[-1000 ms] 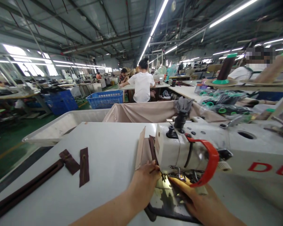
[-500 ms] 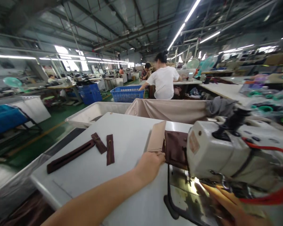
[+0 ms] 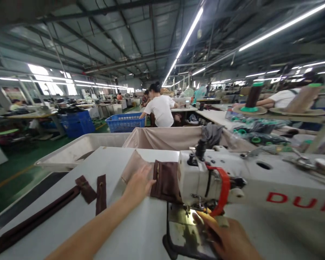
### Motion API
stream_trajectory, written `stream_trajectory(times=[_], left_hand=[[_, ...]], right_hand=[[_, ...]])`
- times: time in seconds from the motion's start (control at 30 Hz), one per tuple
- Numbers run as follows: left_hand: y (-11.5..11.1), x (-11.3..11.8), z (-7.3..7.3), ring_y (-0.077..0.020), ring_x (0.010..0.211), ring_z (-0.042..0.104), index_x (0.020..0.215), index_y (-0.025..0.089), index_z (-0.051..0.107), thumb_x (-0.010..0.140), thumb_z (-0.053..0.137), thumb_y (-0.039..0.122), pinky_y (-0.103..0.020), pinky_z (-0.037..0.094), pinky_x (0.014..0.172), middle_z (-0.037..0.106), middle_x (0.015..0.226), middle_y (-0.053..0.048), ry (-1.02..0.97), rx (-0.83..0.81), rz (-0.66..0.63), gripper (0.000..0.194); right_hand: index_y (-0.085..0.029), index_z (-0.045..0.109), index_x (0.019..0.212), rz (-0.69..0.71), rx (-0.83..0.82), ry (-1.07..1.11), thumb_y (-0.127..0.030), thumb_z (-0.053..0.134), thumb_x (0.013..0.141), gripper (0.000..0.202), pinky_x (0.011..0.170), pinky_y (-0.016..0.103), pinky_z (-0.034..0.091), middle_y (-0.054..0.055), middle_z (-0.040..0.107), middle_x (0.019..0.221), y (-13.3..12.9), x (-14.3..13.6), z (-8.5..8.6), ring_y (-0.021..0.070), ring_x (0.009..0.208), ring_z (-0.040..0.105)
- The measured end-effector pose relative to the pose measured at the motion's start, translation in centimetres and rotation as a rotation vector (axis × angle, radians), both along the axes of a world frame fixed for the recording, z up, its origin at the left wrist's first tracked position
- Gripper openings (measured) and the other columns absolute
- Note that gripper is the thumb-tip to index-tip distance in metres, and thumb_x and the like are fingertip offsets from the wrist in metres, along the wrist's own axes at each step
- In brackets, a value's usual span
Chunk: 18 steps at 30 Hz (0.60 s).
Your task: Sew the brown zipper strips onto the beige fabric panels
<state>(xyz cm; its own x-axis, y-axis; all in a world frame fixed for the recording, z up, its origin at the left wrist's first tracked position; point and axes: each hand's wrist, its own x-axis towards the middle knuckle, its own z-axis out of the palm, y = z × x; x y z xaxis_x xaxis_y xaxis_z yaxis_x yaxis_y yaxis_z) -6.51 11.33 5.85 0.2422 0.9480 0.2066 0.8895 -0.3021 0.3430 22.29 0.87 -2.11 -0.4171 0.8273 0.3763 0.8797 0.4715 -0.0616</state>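
My left hand (image 3: 137,186) is over the beige cloth (image 3: 132,167), thumb out to the edge of the dark brown fabric piece (image 3: 169,178); it's blurred, so I can't tell if that grip pinches anything. My right hand (image 3: 230,234) reaches in beside the red curved guard (image 3: 224,191), fingers near the lit needle area; whether it holds anything, I can't tell.

The brown piece is flat, left of the white sewing machine (image 3: 195,180), a zip-like strip along its side. Any stitching, done or left, is too small to judge. Further left, a long dark brown strip (image 3: 38,220) meets one short brown piece (image 3: 86,189), another (image 3: 101,195) just beside: none looks joined to the brown fabric.

All this sits on a smooth pale worktop (image 3: 141,231). Beyond it: white tub (image 3: 70,151), cloth-draped bin (image 3: 168,137), blue plastic basket (image 3: 126,122), a person in white (image 3: 161,110), green floor (image 3: 5,187), strip lights overhead.
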Motion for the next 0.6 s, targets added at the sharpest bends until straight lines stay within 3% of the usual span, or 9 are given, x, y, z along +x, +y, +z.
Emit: stream_trajectory(times=[0.07, 0.13, 0.27, 0.43, 0.53, 0.6], left_hand=[[1.7, 0.1, 0.3, -0.046, 0.137, 0.027, 0.141, 0.003, 0.036, 0.076, 0.065, 0.054, -0.061, 0.025, 0.108, 0.032, 0.147, -0.03, 0.051, -0.026, 0.154, 0.087], [2.9, 0.3, 0.5, -0.0533, 0.13, 0.034, 0.135, 0.001, 0.042, 0.063, 0.07, 0.067, -0.065, 0.03, 0.101, 0.039, 0.139, -0.036, 0.092, -0.08, 0.248, 0.102], [3.2, 1.0, 0.4, -0.0455, 0.123, 0.046, 0.111, 0.011, 0.061, 0.061, 0.071, 0.064, -0.054, 0.037, 0.099, 0.054, 0.128, -0.026, 0.132, -0.118, 0.233, 0.074], [2.6, 1.9, 0.4, -0.03, 0.111, 0.057, 0.102, 0.016, 0.061, 0.079, 0.063, 0.035, -0.039, 0.04, 0.094, 0.065, 0.113, -0.014, 0.041, -0.142, 0.139, 0.03], [2.5, 1.4, 1.1, -0.024, 0.095, 0.062, 0.09, 0.014, 0.062, 0.084, 0.06, 0.03, -0.038, 0.043, 0.087, 0.068, 0.095, -0.008, -0.081, -0.201, 0.109, 0.017], [2.0, 0.7, 2.1, -0.0229, 0.086, 0.062, 0.078, 0.014, 0.06, 0.082, 0.062, 0.035, -0.035, 0.045, 0.08, 0.066, 0.081, -0.003, -0.203, -0.252, 0.096, 0.022]], right_hand=[[-0.028, 0.062, 0.118, 0.01, -0.021, 0.023, -0.006, 0.047, 0.067, 0.058, 0.066, 0.026, 0.051, 0.003, 0.072, 0.091, 0.3, -0.2, 0.6, 0.0189, 0.076, 0.067], [-0.026, 0.06, 0.121, 0.046, -0.027, 0.041, -0.004, 0.048, 0.065, 0.061, 0.065, 0.024, 0.05, 0.002, 0.072, 0.095, 0.5, -0.2, 1.0, 0.018, 0.077, 0.068], [-0.025, 0.061, 0.115, 0.063, -0.01, 0.062, -0.006, 0.047, 0.071, 0.05, 0.062, 0.024, 0.048, 0.002, 0.071, 0.091, 0.3, -0.7, 1.7, 0.0173, 0.073, 0.067], [-0.025, 0.062, 0.106, 0.021, 0.018, 0.124, -0.003, 0.045, 0.073, 0.042, 0.066, 0.025, 0.047, 0.001, 0.068, 0.092, -0.3, -1.3, 2.8, 0.0177, 0.078, 0.066], [-0.023, 0.063, 0.089, 0.012, 0.049, 0.148, -0.005, 0.046, 0.072, 0.03, 0.064, 0.023, 0.046, 0.002, 0.065, 0.083, -0.4, -1.3, 3.2, 0.0163, 0.072, 0.065], [-0.022, 0.062, 0.082, 0.015, 0.074, 0.159, -0.005, 0.045, 0.073, 0.026, 0.061, 0.023, 0.045, 0.002, 0.063, 0.077, -0.3, -1.1, 3.3, 0.0156, 0.067, 0.064]])
